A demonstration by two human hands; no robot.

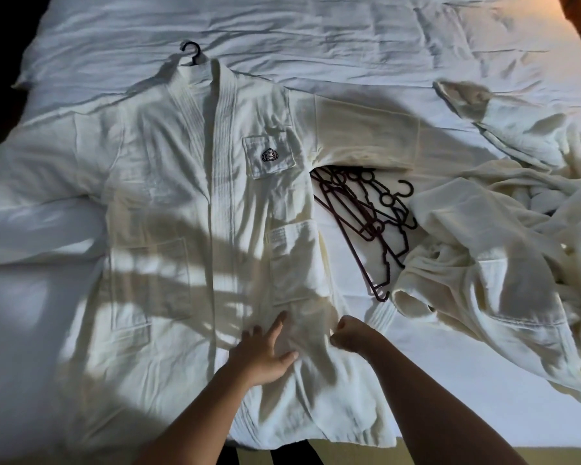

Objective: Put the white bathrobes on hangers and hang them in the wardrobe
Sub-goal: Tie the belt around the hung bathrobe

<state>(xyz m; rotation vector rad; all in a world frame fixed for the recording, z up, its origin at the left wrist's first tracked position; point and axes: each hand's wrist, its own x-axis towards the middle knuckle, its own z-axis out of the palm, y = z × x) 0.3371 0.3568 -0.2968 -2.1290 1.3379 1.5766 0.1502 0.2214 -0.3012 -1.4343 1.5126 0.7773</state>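
Rumpled white bed sheet (316, 35)

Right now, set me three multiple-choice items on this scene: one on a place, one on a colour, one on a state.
1. Where do the spare hangers lie?
A) on the bed, to the right of the flat bathrobe
B) on top of the flat bathrobe's chest pocket
C) on the floor

2. What colour is the hook that sticks out at the flat bathrobe's collar?
A) white
B) dark
C) bright green

3. How is the left hand placed?
A) curled round a hanger
B) raised clear of the cloth
C) flat on the flat bathrobe, fingers spread

Answers:
1 A, they lie in a pile on the sheet just below the robe's sleeve.
2 B, it shows dark against the white sheet.
3 C, the palm is down with the fingers straight on the cloth.
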